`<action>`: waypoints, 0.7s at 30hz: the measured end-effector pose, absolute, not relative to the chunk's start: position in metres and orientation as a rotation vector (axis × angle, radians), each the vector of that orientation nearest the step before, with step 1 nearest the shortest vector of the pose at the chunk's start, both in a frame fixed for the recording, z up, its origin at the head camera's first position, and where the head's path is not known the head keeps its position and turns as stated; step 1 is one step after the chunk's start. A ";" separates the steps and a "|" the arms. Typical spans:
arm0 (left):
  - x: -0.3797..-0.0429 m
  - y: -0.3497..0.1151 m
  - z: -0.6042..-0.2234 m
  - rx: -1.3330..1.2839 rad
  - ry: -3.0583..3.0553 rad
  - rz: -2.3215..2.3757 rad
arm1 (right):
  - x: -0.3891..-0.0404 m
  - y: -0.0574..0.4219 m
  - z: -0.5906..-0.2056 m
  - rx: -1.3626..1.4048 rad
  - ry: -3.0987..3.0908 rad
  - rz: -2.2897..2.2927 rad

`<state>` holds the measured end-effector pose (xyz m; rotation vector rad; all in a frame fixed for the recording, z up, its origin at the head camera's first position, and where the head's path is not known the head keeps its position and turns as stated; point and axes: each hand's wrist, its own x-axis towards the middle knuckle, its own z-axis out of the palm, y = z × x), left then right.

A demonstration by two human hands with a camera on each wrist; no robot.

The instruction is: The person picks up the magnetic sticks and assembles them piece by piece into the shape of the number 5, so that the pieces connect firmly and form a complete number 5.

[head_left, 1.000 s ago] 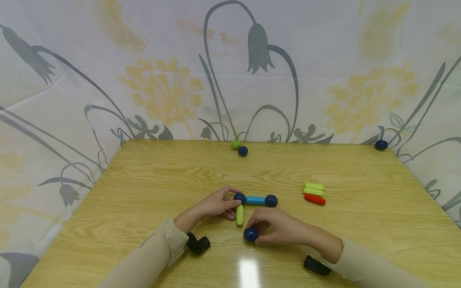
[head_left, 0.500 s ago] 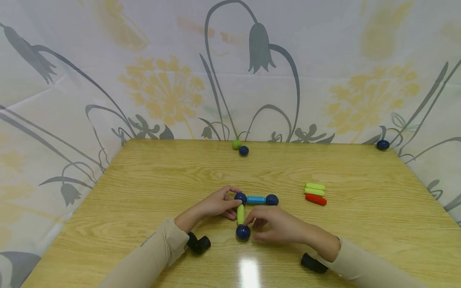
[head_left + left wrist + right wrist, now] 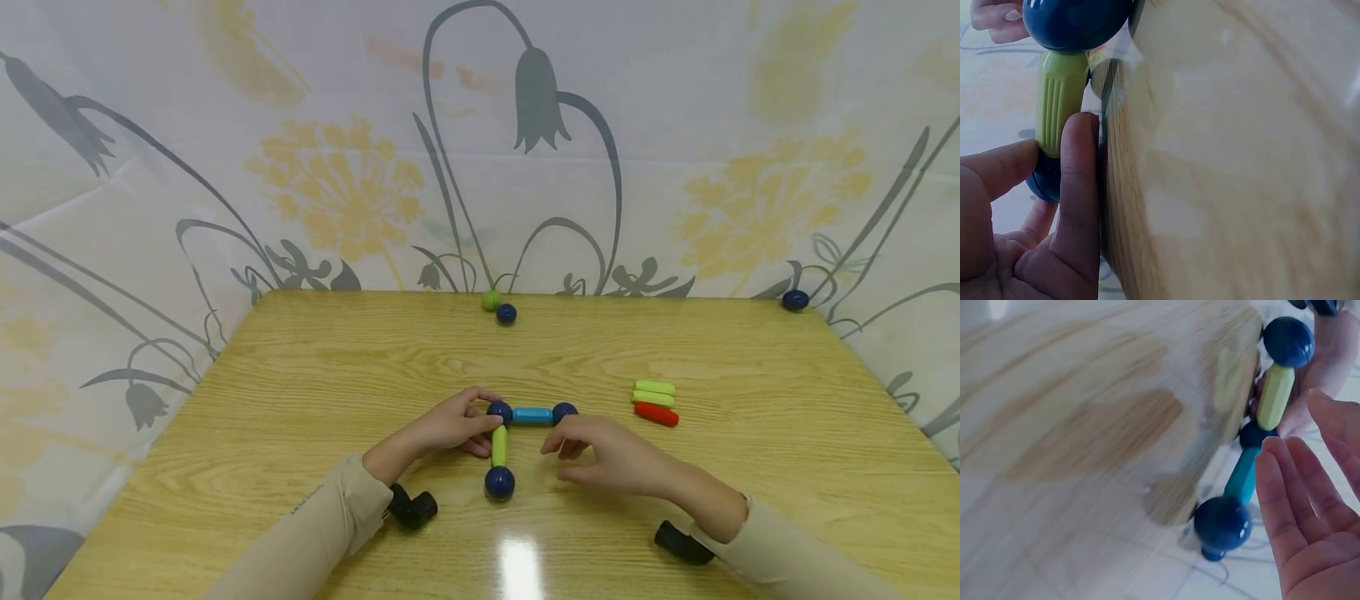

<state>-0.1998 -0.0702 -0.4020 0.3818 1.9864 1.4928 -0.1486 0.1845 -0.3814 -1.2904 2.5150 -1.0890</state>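
the l-shaped chain sits near the middle of the surface [image 3: 337,350]: from the corner ball [image 3: 498,412], a blue stick [image 3: 532,415] runs toward the right edge to an end ball [image 3: 564,411], and a yellow-green stick [image 3: 499,447] runs toward the near edge to a front ball [image 3: 499,483]. the left hand [image 3: 456,425] pinches the corner ball between finger and thumb. the right hand [image 3: 611,454] is relaxed, thumb spread from gently bent fingers, holding nothing, just beside the end ball and partly hiding it in the head view.

the likeliest trouble is a knock: if the right hand swings carelessly toward the far edge, it could clip the end ball and twist the blue stick off its joint. if the left hand lets go or turns its wrist, the round balls may roll and skew the corner. the front ball has no hand on it, so a brushing sleeve could swing that leg aside.

farther right, two loose yellow-green sticks [image 3: 654,393] and a red stick [image 3: 656,414] lie close together; a hasty grab might scatter them. at the far edge, a green ball [image 3: 491,301] and a dark blue ball [image 3: 506,314] could roll if bumped.
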 end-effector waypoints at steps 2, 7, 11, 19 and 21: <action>-0.200 -0.070 -0.403 0.381 1.982 1.494 | -0.148 0.190 -0.382 -1.280 2.547 -1.079; -0.201 -0.071 -0.404 0.380 1.972 1.499 | -0.148 0.203 -0.385 -1.196 2.619 -1.047; -0.201 -0.071 -0.405 0.382 1.974 1.499 | -0.147 0.212 -0.386 -1.169 2.641 -1.061; -0.201 -0.071 -0.404 0.384 1.973 1.496 | -0.148 0.231 -0.390 -1.226 2.701 -1.111; -0.201 -0.070 -0.403 0.390 1.972 1.494 | -0.148 0.236 -0.391 -1.210 2.722 -1.106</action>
